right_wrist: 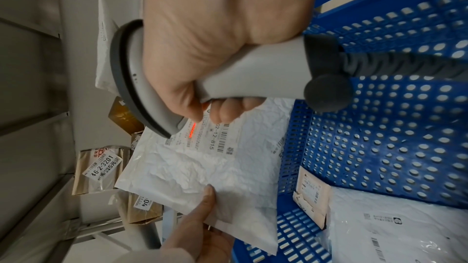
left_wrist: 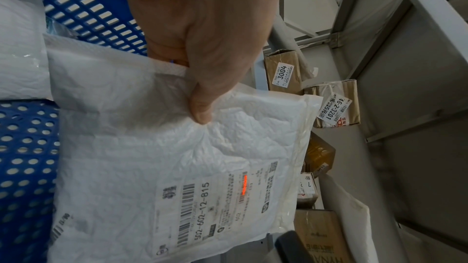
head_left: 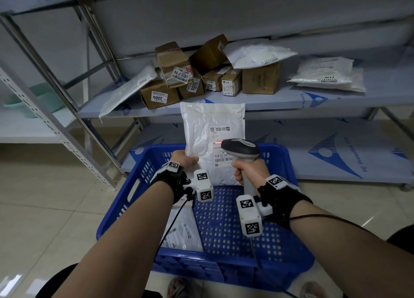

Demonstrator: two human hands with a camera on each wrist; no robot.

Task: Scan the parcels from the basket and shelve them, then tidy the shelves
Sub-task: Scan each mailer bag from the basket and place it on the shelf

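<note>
White and crinkled, the padded mailer (head_left: 212,138) stands upright at the centre of the head view, above the far rim of the blue basket (head_left: 298,210). We pinch its lower left edge with our left hand (head_left: 182,161), thumb on the front. Our right hand (head_left: 249,170) wraps the grey grip of the scanner (head_left: 240,148), whose head sits just right of the label; a red line (left_wrist: 244,185) glows across the print. Another white parcel (head_left: 183,230) lies in the basket's lower left. Brown boxes (head_left: 160,96) crowd the shelf (head_left: 336,98) in the upper frame.
</note>
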